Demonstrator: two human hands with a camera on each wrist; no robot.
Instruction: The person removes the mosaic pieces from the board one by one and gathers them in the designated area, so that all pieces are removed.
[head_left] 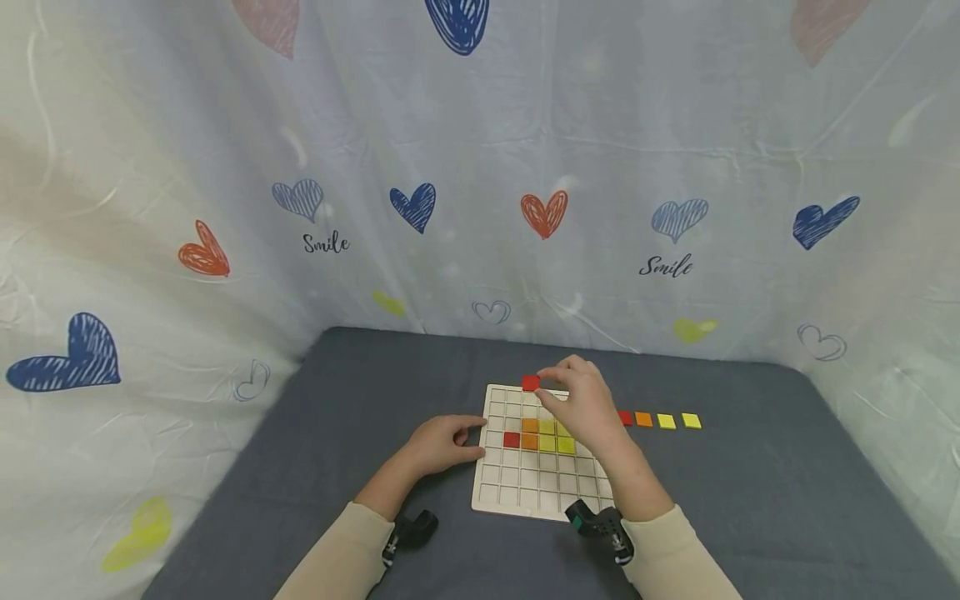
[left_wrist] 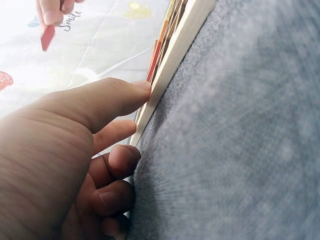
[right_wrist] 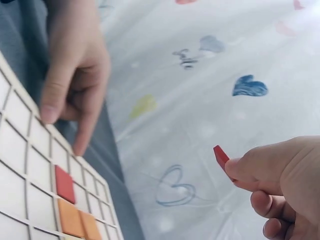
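Note:
My right hand [head_left: 581, 404] pinches a small red square tile [head_left: 531, 382] between thumb and index finger. In the right wrist view the red tile [right_wrist: 223, 162] is tilted, raised above the wooden grid board [head_left: 517, 498]. On the board lie a red tile [head_left: 512, 439], two orange tiles [head_left: 529, 442] and several yellow tiles [head_left: 547, 442], partly behind my right hand. My left hand [head_left: 438, 443] is at the board's left edge, thumb and index fingertips touching it. Seen from the left wrist, the left hand's [left_wrist: 110, 145] other fingers bend near the cloth.
Right of the board lies a row of loose tiles: a red one [head_left: 626, 419], an orange one [head_left: 643, 419] and two yellow ones [head_left: 678, 422]. Dark grey cloth [head_left: 750, 500] covers the table. Behind it hangs a pale curtain [head_left: 600, 292] with printed hearts.

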